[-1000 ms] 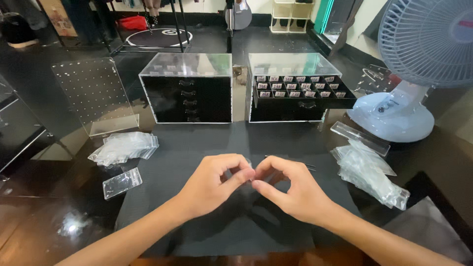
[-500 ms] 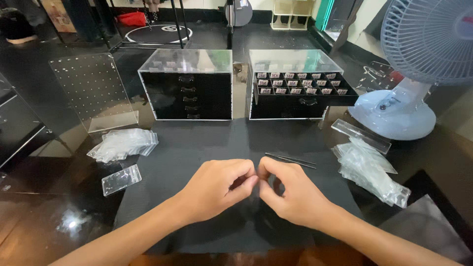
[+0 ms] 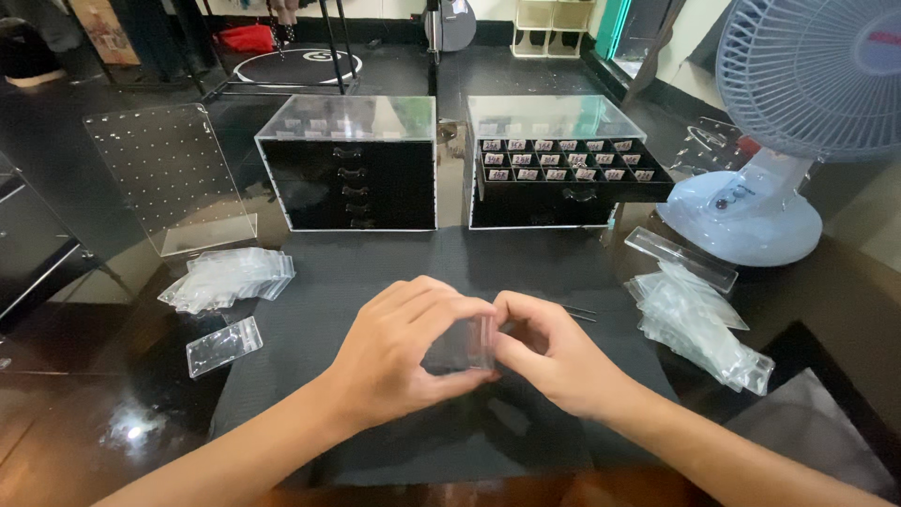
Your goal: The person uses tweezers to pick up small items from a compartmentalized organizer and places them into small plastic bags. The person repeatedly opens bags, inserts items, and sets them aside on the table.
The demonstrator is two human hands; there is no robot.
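My left hand [image 3: 404, 352] and my right hand [image 3: 554, 357] meet over a black mat [image 3: 375, 272] in the middle of the table. Together they pinch a small clear plastic bag [image 3: 462, 345] between thumbs and fingertips. The left hand's fingers curl over the bag's top edge, and the right hand grips its right side. What is inside the bag I cannot tell. A thin dark pair of tweezers [image 3: 577, 313] lies on the mat just beyond my right hand.
Two clear drawer cases stand behind the mat: a closed one [image 3: 352, 164] and one [image 3: 563, 169] with an open tray of small cards. Piles of clear bags [image 3: 225, 279] [image 3: 699, 324] lie left and right. A perforated clear stand [image 3: 169, 178] and a fan [image 3: 788, 122] flank them.
The hands shifted slightly toward me and apart a little, and the clear bag is now visible held between them; the tweezers beyond the right hand came into view.
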